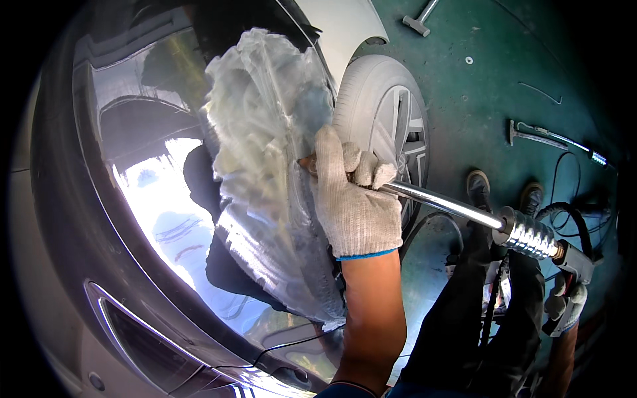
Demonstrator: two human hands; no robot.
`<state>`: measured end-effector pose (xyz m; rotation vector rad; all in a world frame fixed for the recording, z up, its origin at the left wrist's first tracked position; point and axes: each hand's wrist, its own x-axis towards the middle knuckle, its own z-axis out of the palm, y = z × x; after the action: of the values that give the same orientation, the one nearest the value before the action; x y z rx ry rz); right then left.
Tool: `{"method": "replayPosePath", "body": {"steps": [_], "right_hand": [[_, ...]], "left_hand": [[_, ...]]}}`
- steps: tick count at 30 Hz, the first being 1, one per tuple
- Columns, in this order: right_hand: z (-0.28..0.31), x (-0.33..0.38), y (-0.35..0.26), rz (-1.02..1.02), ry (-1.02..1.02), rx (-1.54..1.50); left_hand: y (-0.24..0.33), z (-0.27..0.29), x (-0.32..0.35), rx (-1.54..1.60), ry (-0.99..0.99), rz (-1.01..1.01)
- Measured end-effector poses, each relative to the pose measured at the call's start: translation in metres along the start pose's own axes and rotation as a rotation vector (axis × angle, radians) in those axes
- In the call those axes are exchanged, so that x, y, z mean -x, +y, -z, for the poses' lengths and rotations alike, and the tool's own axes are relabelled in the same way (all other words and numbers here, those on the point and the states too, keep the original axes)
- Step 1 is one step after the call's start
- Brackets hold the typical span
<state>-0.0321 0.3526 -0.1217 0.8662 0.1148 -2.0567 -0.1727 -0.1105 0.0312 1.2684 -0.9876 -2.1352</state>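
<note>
A dent puller [461, 205], with a long chrome rod and a ribbed sliding weight [527, 233], reaches from lower right to the car body. My left hand [355, 196], in a pale knitted glove with a blue cuff, is closed around the rod near its tip. The copper-coloured tip [307, 164] meets or nearly meets the sanded bare-metal patch [265, 152] on the dark car panel [152, 86]. At the lower right, my gloved right hand [565, 306] grips the puller's pistol handle [574, 264], from which a black cable runs.
The dusty wheel [385, 106] stands close beyond my left hand. On the green floor lie a hammer [418, 25], another hammer [537, 136], a second rod tool [577, 144] and a bent wire [544, 91]. Cables loop near my shoes [478, 186].
</note>
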Motion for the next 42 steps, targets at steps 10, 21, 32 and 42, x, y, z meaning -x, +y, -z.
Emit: {"method": "replayPosePath", "body": {"steps": [10,21,32,42], "right_hand": [[-0.001,0.005,-0.004,-0.017,-0.054,0.044],[-0.029,0.006,-0.004,0.002,0.014,-0.020],[-0.003,0.007,0.001,0.016,0.085,0.007],[-0.014,0.002,-0.001,-0.018,-0.010,-0.008]], "left_hand": [[-0.001,0.002,0.002,-0.024,0.046,-0.002],[-0.017,0.011,0.004,0.091,-0.084,-0.003],[-0.125,0.003,0.077,0.009,-0.121,0.321],[-0.123,0.012,0.085,-0.136,-0.312,0.264]]}}
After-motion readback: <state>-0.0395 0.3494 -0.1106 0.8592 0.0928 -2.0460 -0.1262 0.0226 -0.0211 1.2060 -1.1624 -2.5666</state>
